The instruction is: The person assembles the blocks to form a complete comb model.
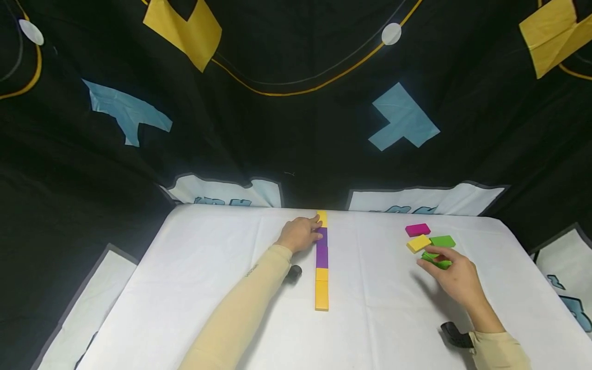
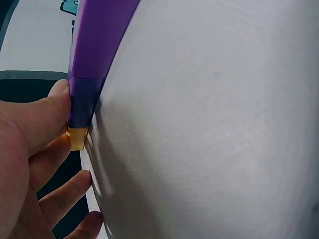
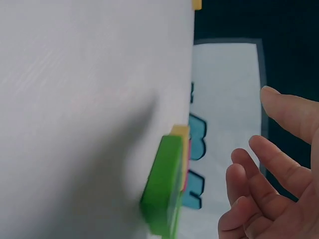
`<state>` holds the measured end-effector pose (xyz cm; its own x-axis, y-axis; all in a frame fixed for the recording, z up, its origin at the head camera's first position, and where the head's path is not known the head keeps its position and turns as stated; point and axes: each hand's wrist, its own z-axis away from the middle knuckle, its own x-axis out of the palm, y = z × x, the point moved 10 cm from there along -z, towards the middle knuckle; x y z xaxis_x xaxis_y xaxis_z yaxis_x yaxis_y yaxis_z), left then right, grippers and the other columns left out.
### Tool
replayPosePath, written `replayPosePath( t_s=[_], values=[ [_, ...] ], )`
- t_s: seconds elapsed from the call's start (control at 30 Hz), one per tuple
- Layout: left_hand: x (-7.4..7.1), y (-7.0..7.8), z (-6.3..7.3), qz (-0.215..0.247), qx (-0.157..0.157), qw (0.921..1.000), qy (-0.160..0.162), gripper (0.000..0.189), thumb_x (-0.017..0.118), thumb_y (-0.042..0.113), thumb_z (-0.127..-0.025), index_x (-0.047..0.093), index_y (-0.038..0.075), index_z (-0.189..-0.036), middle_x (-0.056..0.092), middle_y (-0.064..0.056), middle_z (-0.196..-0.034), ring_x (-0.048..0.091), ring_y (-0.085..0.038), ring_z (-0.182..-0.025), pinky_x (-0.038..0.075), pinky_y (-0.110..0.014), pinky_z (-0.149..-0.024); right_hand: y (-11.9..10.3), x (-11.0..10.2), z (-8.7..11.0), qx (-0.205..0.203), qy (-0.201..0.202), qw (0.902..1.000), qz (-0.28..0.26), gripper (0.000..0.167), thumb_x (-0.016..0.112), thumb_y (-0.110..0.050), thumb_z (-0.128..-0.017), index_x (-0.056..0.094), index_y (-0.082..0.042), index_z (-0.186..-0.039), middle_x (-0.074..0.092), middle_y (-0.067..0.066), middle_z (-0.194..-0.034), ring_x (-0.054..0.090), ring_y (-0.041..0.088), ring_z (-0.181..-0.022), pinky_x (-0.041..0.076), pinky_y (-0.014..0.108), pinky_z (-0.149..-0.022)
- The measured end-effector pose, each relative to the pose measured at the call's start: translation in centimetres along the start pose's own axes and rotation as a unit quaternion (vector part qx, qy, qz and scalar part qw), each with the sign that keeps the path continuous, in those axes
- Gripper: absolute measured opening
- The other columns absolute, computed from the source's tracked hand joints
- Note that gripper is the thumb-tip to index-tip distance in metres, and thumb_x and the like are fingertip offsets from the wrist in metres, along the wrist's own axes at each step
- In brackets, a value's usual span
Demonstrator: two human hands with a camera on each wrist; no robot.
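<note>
A straight row of blocks runs away from me down the middle of the table. Nearest are orange-yellow blocks [image 1: 321, 295], then purple blocks [image 1: 322, 258], with a yellow block [image 1: 324, 218] at the far end. My left hand [image 1: 298, 235] touches the row's left side there, its thumb against a purple block [image 2: 82, 102] and a finger by the yellow one. Over a loose green block [image 1: 430, 255] hovers my right hand [image 1: 455, 277], thumb and fingers apart. In the right wrist view that hand holds nothing, and the green block [image 3: 163, 184] stands out beside it.
Beyond the right hand lie a second green block [image 1: 443, 241], a loose yellow block [image 1: 419, 244] and a magenta block [image 1: 418, 229]. A white cloth covers the table [image 1: 185, 308]. A dark patterned curtain [image 1: 296, 139] hangs right behind its far edge.
</note>
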<state>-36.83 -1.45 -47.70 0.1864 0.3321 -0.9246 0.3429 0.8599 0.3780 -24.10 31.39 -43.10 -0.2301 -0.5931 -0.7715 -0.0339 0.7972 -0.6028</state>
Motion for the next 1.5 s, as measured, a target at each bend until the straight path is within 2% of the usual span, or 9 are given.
replayPosePath(
  t_s=[0.23,0.37,0.43,0.67,1.1,1.37,1.5],
  values=[
    [0.0,0.1,0.1,0.007,-0.002,1.0000,0.001,0.046,0.068,0.033,-0.096,0.061,0.021,-0.140,0.048,0.004,-0.152,0.049,-0.028,-0.137,0.042,-0.048,-0.109,2.7,0.5,0.2,0.050,-0.041,0.9975,0.029,0.052,0.076,-0.036,-0.090,0.067,0.003,-0.124,0.068,0.022,-0.105,0.060,0.034,-0.094,0.045,0.032,-0.063],
    [0.1,0.2,0.1,0.007,0.001,1.0000,-0.001,0.046,0.068,0.033,-0.096,0.060,0.020,-0.140,0.048,0.004,-0.152,0.049,-0.028,-0.137,0.042,-0.048,-0.108,4.0,1.1,0.3,0.080,-0.074,0.9928,0.050,0.057,0.074,-0.036,-0.092,0.062,0.007,-0.127,0.064,0.029,-0.115,0.059,0.039,-0.100,0.053,0.042,-0.071],
    [0.1,0.2,0.1,0.006,0.002,1.0000,-0.001,0.046,0.068,0.033,-0.097,0.060,0.020,-0.140,0.048,0.004,-0.152,0.049,-0.028,-0.137,0.043,-0.048,-0.107,4.5,1.2,0.3,0.088,-0.085,0.9907,0.059,0.058,0.073,-0.036,-0.092,0.061,0.007,-0.129,0.063,0.030,-0.117,0.058,0.039,-0.100,0.053,0.045,-0.074],
    [0.1,0.1,0.2,0.004,0.001,1.0000,-0.003,0.046,0.068,0.033,-0.097,0.060,0.020,-0.140,0.047,0.003,-0.153,0.049,-0.029,-0.137,0.042,-0.048,-0.108,4.9,1.0,0.3,0.088,-0.086,0.9891,0.081,0.056,0.074,-0.032,-0.090,0.061,0.008,-0.127,0.064,0.029,-0.109,0.059,0.037,-0.094,0.046,0.035,-0.065],
    [0.0,0.1,0.4,0.009,-0.003,0.9999,-0.004,0.046,0.067,0.033,-0.097,0.059,0.021,-0.141,0.047,0.004,-0.153,0.049,-0.029,-0.137,0.041,-0.049,-0.109,4.4,1.1,0.6,0.064,-0.081,0.9909,0.087,0.050,0.077,-0.024,-0.087,0.063,0.011,-0.119,0.065,0.014,-0.091,0.057,0.029,-0.083,0.044,0.031,-0.061],
    [0.0,0.0,0.3,0.010,-0.002,1.0000,-0.002,0.046,0.068,0.033,-0.097,0.060,0.021,-0.140,0.047,0.004,-0.153,0.049,-0.029,-0.137,0.041,-0.048,-0.110,2.9,3.1,1.1,0.048,-0.124,0.9897,0.054,0.054,0.077,-0.027,-0.088,0.061,0.011,-0.122,0.067,0.006,-0.088,0.059,0.022,-0.079,0.048,0.032,-0.062],
    [-0.1,0.0,0.2,0.006,0.000,1.0000,0.000,0.046,0.067,0.033,-0.097,0.059,0.021,-0.141,0.047,0.004,-0.153,0.049,-0.028,-0.137,0.041,-0.048,-0.109,2.0,3.4,0.9,0.037,-0.115,0.9916,0.045,0.058,0.079,-0.027,-0.086,0.060,0.011,-0.125,0.069,0.010,-0.092,0.059,0.023,-0.080,0.047,0.032,-0.062]
  ],
)
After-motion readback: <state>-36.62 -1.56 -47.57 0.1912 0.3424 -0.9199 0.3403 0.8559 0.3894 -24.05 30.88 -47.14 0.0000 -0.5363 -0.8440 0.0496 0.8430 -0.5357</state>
